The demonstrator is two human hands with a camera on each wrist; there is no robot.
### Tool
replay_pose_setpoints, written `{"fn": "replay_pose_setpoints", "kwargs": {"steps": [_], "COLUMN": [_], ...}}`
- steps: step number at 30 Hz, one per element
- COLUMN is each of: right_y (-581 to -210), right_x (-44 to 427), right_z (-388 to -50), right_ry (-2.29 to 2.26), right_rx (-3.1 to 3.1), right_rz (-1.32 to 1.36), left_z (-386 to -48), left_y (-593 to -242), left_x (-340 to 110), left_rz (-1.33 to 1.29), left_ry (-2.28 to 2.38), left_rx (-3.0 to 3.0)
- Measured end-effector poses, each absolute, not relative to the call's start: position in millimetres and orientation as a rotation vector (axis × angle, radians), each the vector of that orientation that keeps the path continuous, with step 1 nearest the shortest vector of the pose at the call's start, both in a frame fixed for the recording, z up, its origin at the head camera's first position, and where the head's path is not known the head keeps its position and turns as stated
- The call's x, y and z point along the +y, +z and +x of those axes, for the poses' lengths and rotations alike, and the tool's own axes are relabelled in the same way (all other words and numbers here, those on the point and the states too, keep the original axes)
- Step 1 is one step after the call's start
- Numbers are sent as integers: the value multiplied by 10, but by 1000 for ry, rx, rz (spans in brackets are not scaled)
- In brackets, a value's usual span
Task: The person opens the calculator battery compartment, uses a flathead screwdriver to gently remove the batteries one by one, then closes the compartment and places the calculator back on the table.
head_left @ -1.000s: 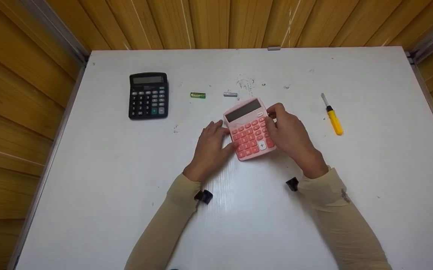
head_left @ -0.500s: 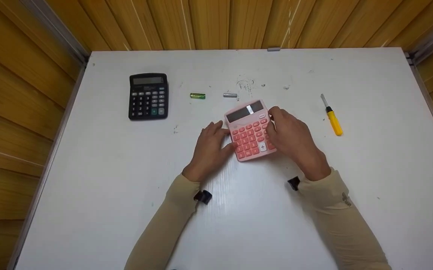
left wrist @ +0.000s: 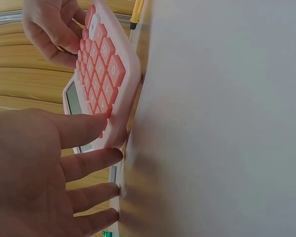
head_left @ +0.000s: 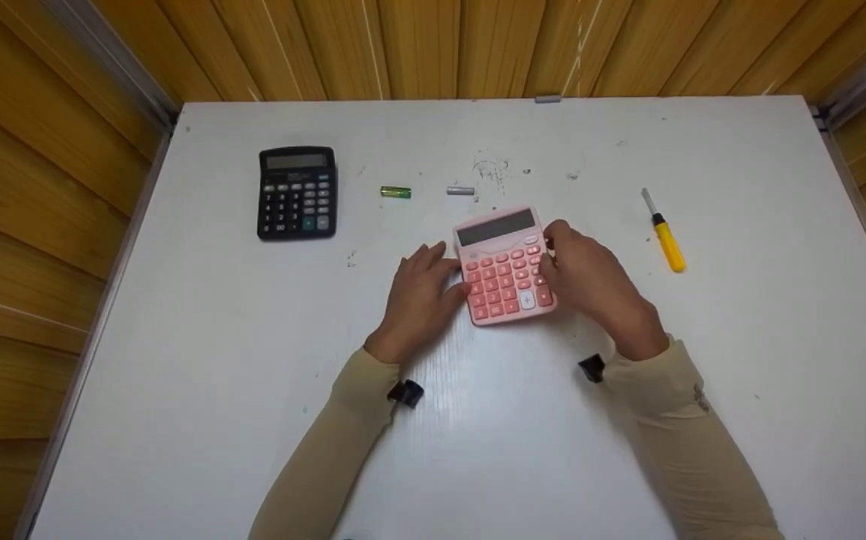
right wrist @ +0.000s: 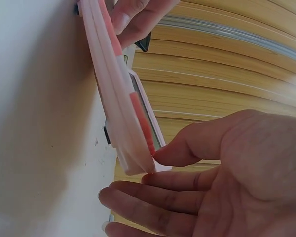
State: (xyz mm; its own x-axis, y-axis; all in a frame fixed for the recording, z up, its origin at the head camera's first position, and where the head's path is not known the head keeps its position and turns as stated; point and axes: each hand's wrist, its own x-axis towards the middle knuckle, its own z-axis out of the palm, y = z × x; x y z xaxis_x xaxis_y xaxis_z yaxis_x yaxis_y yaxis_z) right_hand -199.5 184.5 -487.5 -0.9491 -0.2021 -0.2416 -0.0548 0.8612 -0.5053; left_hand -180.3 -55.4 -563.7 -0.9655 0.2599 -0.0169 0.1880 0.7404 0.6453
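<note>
A pink calculator (head_left: 492, 244) with red keys and one white plus key is held between both hands, face up and slightly turned. My left hand (head_left: 422, 296) pinches its left edge; in the left wrist view the thumb lies over a key and the index finger (left wrist: 93, 164) meets the edge, other fingers spread. On the opposite edge, my right hand (head_left: 590, 274) pinches with thumb and index finger. The right wrist view has the calculator (right wrist: 113, 98) tilted, partly off the table. Its underside is mostly hidden.
Beyond the calculator lie a green battery (head_left: 396, 192) and a grey battery (head_left: 460, 190). A black calculator (head_left: 298, 193) is at the back left of the white table (head_left: 215, 360). A screwdriver (head_left: 669, 241) with a yellow handle lies to the right.
The pink calculator has shifted slightly right and toward the person and turned a little clockwise. My right hand moved with it, while my left hand stayed almost in place.
</note>
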Motion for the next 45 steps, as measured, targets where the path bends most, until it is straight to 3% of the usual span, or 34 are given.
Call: {"fn": "replay_pose_setpoints", "kwargs": {"steps": [26,45], "right_y": [-5101,-5204], "right_x": [1950,1989], "right_z": [-2121,-2075], "right_ry": [-697,-492], "right_rx": [2634,2733], "right_rz": [-166,-323], "left_z": [-1801,-1799], "left_y": [-5626,-5635], "left_x": [-541,-533], "left_rz": [333,328], "left_ry": [989,949], "left_rx": [2829,2837]}}
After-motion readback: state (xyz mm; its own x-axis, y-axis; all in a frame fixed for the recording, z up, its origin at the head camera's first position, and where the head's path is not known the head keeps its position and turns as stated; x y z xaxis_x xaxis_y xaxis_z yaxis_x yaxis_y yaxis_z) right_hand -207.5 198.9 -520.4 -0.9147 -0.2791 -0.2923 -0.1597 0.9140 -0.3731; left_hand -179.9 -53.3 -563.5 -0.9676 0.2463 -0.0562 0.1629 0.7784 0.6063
